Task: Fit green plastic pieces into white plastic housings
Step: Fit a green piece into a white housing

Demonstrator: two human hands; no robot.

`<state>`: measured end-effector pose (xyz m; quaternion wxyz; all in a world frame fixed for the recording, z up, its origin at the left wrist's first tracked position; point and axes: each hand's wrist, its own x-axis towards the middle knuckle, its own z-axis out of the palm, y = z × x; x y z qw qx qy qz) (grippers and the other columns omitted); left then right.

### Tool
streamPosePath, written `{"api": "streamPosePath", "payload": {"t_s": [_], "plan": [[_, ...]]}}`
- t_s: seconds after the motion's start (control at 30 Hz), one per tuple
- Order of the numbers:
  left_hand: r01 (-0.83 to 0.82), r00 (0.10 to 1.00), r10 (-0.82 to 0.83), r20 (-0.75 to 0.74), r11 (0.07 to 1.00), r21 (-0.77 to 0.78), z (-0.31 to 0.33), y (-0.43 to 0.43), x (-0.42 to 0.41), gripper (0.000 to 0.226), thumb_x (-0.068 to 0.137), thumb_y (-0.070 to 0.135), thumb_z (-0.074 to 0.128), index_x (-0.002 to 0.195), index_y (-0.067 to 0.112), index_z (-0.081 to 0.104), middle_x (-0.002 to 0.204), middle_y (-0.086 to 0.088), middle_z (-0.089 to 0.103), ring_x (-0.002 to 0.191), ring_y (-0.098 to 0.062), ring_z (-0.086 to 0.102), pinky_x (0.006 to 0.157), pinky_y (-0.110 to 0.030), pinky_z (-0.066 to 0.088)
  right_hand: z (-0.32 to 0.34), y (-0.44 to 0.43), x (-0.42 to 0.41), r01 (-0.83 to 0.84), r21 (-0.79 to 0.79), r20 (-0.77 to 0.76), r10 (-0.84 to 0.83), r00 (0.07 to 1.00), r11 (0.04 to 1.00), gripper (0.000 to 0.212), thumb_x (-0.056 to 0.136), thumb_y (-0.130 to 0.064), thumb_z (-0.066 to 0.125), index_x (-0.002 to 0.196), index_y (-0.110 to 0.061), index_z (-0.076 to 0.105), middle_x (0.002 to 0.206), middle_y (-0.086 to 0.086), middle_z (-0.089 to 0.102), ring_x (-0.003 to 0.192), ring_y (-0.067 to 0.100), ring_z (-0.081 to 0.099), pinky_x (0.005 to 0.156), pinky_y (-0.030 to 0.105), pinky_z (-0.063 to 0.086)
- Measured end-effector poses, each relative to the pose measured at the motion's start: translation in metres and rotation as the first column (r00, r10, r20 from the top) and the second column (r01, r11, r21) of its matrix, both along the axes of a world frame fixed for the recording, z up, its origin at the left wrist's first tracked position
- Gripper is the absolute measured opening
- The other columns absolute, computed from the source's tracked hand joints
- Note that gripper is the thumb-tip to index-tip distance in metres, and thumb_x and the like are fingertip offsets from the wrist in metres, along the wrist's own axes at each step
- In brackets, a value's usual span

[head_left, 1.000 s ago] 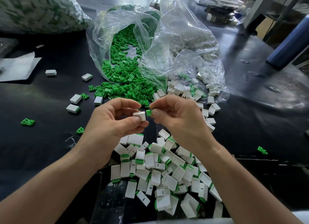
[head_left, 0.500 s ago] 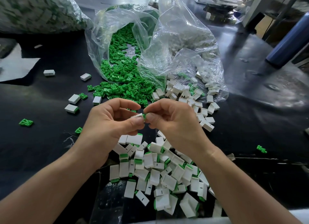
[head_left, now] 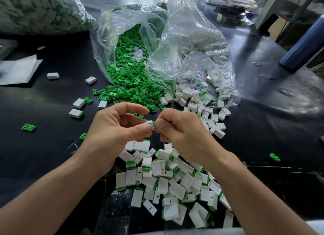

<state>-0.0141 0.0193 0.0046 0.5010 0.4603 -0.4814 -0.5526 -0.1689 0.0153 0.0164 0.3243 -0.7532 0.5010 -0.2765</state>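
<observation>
As the green piece (head_left: 153, 124) meets the mouth of the white housing (head_left: 148, 124), only a sliver of green shows between the 2 hands. It looks partly seated, not yet flush. The left hand (head_left: 115, 129) pinches the housing between thumb and forefinger, with the other fingers curled loosely behind, so the open end faces right. The right hand (head_left: 184, 131) pinches the green piece with thumb and fingertips pressed together, lined up to push straight in. Its lower fingers are tucked under and I cannot tell what they do.

The work is held up above the table (head_left: 43, 101), right over the finished pile (head_left: 168, 178) by the wrists — a sensible spot, since a done part can simply drop there. Supplies sit within reach ahead: loose green pieces (head_left: 129, 94) spill from a clear bag (head_left: 105, 42) on the left, and empty white housings (head_left: 206, 112) tumble from a crumpled bag (head_left: 189, 47) on the right. A few strays lie apart on the dark table.

My read is that a firm squeeze comes next — and a skewed entry could jam it.
</observation>
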Motion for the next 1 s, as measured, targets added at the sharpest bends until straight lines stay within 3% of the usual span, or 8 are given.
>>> {"api": "streamPosePath", "payload": {"t_s": [0.13,0.27,0.33,0.43,0.57,0.73,0.83,1.0], "plan": [[0.011,0.997,-0.008,0.072,0.999,-0.049,0.002,0.002,0.001,0.039,0.048,0.017,0.073,0.086,0.018,0.066,0.060,-0.004,0.068,0.052,-0.011,0.063,0.049,-0.018,0.049,0.000,0.002,0.001,-0.063,-0.098,-0.068,0.057,0.996,0.993,0.020,0.092,-0.013,0.051,0.072,-0.014,0.051,0.062,0.009,0.054,0.061,0.027,0.049,0.058,0.040,0.041],[0.059,0.991,-0.050,0.123,0.995,-0.077,0.004,0.005,0.001,0.043,0.048,0.015,0.074,0.089,0.022,0.066,0.061,-0.006,0.068,0.052,-0.010,0.062,0.049,-0.017,0.049,0.000,0.002,-0.001,-0.152,-0.163,-0.192,0.119,0.974,0.975,0.018,0.092,-0.014,0.051,0.074,-0.011,0.052,0.057,-0.011,0.039,0.059,0.018,0.040,0.055,0.034,0.031],[0.068,0.992,-0.058,0.112,0.994,-0.082,0.005,0.004,0.002,0.045,0.047,0.015,0.074,0.090,0.022,0.066,0.062,-0.007,0.069,0.052,-0.011,0.062,0.049,-0.018,0.049,-0.001,0.001,-0.004,-0.147,-0.156,-0.165,0.121,0.979,0.977,0.018,0.092,-0.014,0.051,0.074,-0.010,0.053,0.058,-0.005,0.047,0.059,0.020,0.044,0.055,0.035,0.036],[0.055,0.998,-0.052,0.038,0.996,-0.075,0.005,0.002,0.000,0.044,0.049,0.014,0.072,0.091,0.019,0.064,0.062,-0.005,0.069,0.055,-0.012,0.063,0.051,-0.018,0.050,0.002,0.000,-0.005,-0.097,-0.065,-0.031,0.095,0.995,0.993,0.023,0.092,-0.023,0.053,0.072,-0.014,0.057,0.062,0.004,0.057,0.060,0.024,0.053,0.057,0.039,0.044],[0.055,0.992,-0.060,-0.109,0.998,-0.043,0.005,0.000,0.000,0.046,0.048,0.015,0.071,0.093,0.014,0.063,0.064,-0.001,0.070,0.059,-0.008,0.065,0.056,-0.017,0.052,0.005,-0.003,-0.008,-0.039,0.256,0.260,-0.030,0.965,0.966,0.048,0.075,-0.055,0.036,0.071,-0.014,0.061,0.063,-0.001,0.061,0.055,0.011,0.055,0.052,0.020,0.043],[0.083,0.982,-0.089,-0.166,0.995,-0.047,0.005,0.002,0.000,0.040,0.052,0.013,0.069,0.092,0.015,0.065,0.069,-0.003,0.070,0.058,-0.013,0.062,0.053,-0.023,0.051,0.005,0.001,0.006,-0.347,0.578,0.584,-0.077,0.808,0.739,0.057,0.075,-0.056,0.031,0.081,-0.007,0.059,0.075,0.006,0.064,0.062,0.011,0.057,0.056,0.021,0.039],[0.086,0.980,-0.095,-0.176,0.995,-0.057,0.004,0.002,0.001,0.038,0.055,0.011,0.068,0.093,0.014,0.065,0.068,-0.002,0.070,0.055,-0.013,0.061,0.049,-0.023,0.051,0.007,0.004,0.013,-0.396,0.621,0.643,-0.151,0.751,0.676,0.050,0.074,-0.053,0.032,0.075,-0.008,0.055,0.067,0.004,0.060,0.058,0.011,0.053,0.056,0.021,0.037],[0.129,0.981,-0.141,-0.134,0.987,-0.096,0.002,0.002,0.000,0.050,0.047,0.003,0.080,0.094,0.013,0.066,0.067,-0.004,0.069,0.053,-0.013,0.062,0.051,-0.021,0.050,0.006,0.008,0.017,-0.315,0.647,0.624,-0.245,0.742,0.694,0.042,0.094,-0.040,0.031,0.069,-0.011,0.050,0.053,-0.003,0.051,0.055,0.011,0.043,0.056,0.022,0.032]]}}
